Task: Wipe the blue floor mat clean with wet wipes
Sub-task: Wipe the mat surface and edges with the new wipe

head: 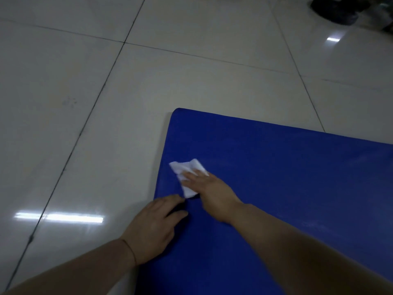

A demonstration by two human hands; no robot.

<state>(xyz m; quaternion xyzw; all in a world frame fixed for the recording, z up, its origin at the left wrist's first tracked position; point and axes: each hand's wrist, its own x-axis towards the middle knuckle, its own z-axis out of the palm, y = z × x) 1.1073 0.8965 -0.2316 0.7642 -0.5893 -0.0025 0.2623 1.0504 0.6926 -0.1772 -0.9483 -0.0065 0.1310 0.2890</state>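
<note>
The right hand (209,186) presses a white wipe (187,174) flat under straight fingers onto the blue mat (287,188), near its left edge. Just beside it, the left hand (155,224) rests on that edge, fingers relaxed, holding nothing. Pale floor (85,103) lies around.

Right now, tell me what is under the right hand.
Under the right hand lies a white wet wipe, pressed flat on the blue floor mat. Its far end shows past the fingers; the part beneath the palm is covered.
</note>
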